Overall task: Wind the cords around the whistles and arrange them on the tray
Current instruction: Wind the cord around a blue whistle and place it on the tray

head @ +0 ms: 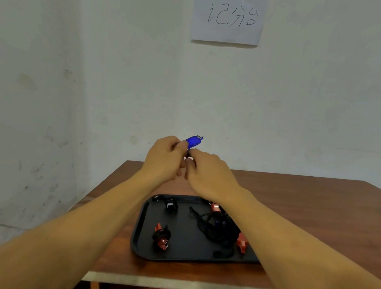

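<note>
I hold the blue whistle [193,142] up above the tabletop [320,208], my left hand [165,159] pinching its body while my right hand [207,173] closes its fingertips just under it, on what I take to be its cord, though that is hidden. If my pinch slackens, I judge the winding could spring loose or the whistle drop toward the black tray [141,222] and its tangled cords [215,226].

Dim, flat indoor light with a greenish cast, no hard shadows. Soft overall, fine detail smeared. Wide-angle stretch enlarges forearms at bottom corners. Glossy black plastic tray [140,229] shows faint rim sheen; dark cords on it blend in.
</note>
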`<state>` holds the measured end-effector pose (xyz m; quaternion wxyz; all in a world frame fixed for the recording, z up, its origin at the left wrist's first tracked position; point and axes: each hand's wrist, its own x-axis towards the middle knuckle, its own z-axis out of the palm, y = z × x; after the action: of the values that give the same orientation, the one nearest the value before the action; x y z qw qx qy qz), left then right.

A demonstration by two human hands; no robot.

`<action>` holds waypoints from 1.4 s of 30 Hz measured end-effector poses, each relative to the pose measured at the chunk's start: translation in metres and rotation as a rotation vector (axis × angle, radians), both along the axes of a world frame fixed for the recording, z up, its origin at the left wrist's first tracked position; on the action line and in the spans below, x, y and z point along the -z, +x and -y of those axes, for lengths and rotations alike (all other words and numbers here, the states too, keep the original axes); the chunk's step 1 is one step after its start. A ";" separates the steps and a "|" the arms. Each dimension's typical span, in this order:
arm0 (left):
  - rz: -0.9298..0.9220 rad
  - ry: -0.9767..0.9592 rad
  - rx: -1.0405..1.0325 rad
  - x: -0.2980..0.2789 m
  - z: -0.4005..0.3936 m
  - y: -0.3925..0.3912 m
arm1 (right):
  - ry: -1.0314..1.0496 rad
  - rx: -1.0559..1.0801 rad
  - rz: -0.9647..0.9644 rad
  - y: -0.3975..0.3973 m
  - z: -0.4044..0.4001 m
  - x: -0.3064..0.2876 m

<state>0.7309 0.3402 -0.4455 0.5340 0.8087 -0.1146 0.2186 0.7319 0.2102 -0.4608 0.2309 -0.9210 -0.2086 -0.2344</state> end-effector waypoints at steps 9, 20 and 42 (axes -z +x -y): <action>-0.251 -0.210 0.191 0.000 -0.001 -0.002 | -0.190 0.050 0.041 -0.003 0.010 -0.004; 0.245 0.797 0.072 0.039 -0.020 0.002 | -0.255 -0.161 -0.134 -0.014 0.028 -0.029; 0.203 0.316 0.373 0.065 -0.015 0.007 | 0.737 -0.398 -0.660 0.029 0.054 0.023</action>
<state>0.7383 0.3548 -0.5106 0.4180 0.8208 -0.3475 0.1756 0.7611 0.1561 -0.4840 0.6324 -0.7463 -0.1993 0.0584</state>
